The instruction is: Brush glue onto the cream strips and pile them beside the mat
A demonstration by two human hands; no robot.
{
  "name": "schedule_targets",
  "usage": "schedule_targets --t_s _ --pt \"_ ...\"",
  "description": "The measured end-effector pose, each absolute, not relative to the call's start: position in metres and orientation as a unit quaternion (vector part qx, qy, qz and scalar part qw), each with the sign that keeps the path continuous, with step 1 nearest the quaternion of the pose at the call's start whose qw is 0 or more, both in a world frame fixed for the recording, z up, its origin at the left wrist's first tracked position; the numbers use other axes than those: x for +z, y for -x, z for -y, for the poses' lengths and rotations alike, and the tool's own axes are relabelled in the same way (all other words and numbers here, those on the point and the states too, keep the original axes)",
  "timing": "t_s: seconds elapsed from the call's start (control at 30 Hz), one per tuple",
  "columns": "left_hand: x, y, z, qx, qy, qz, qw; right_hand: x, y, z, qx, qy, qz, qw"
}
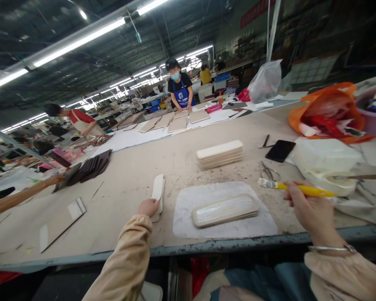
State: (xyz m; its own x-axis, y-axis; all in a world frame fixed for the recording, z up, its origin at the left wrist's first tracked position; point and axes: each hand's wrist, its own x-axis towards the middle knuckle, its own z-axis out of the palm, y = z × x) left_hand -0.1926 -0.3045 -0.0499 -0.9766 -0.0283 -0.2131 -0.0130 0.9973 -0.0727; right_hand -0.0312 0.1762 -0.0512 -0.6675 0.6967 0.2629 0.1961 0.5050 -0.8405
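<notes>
Pale panel (158, 187): on the table (131, 165), left of the white sheet (184, 209), with a similar piece partly showing beneath it; whether it lies flat or is slightly raised, I cannot tell.
Left hand (148, 207): closed on the near part of the pale panel, pinching it by its edge; a loose pinch could let the two pieces slide apart.
Right hand (311, 209): wrapped around the handle of a yellow brush (303, 190), bristles pointing left (they look whitened, though with what is unclear).
Glossy stack (225, 210): on the white sheet between the two hands, its top shiny as if wet; a trailing cuff or a dropped panel could smear it.
Snips (271, 172): just beyond the bristles; any drip from a loaded brush could foul the blades.
Black phone (280, 151): farther out, and at similar risk from a careless flick.
White container (327, 156): beside the right hand, a stick (369, 177) jutting from it; a backward swing of that arm might catch the stick and tip things.
Plain stack (219, 152): beyond the white sheet, squared fairly neatly; a stray bump could skew it.
Co-worker (182, 90): across the table, both hands at flat boards (178, 124).
</notes>
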Motion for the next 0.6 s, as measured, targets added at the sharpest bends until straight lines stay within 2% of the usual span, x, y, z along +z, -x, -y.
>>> schedule_targets --t_s 0.1,0.3,0.33,0.4,0.47,0.6 --pt "-0.047 0.191 0.307 -0.039 0.039 -0.996 0.067 -0.052 0.032 -0.175 0.462 0.265 0.795 0.29" --pt "-0.009 0.162 0.299 -0.024 0.065 -0.993 -0.092 -0.047 0.032 -0.162 0.605 0.205 0.687 0.347" --pt "0.0 0.156 0.295 0.0 0.055 -0.991 -0.122 -0.047 0.033 -0.159 0.622 0.194 0.674 0.348" --pt "0.016 0.144 0.283 0.163 0.013 -0.963 -0.214 -0.051 0.038 -0.154 0.65 0.174 0.656 0.341" --pt "0.025 0.13 0.265 0.295 -0.037 -0.932 -0.207 -0.054 0.042 -0.148 0.669 0.159 0.65 0.322" --pt "0.02 0.104 0.216 0.447 -0.063 -0.89 -0.062 -0.056 0.042 -0.131 0.697 0.134 0.656 0.257"
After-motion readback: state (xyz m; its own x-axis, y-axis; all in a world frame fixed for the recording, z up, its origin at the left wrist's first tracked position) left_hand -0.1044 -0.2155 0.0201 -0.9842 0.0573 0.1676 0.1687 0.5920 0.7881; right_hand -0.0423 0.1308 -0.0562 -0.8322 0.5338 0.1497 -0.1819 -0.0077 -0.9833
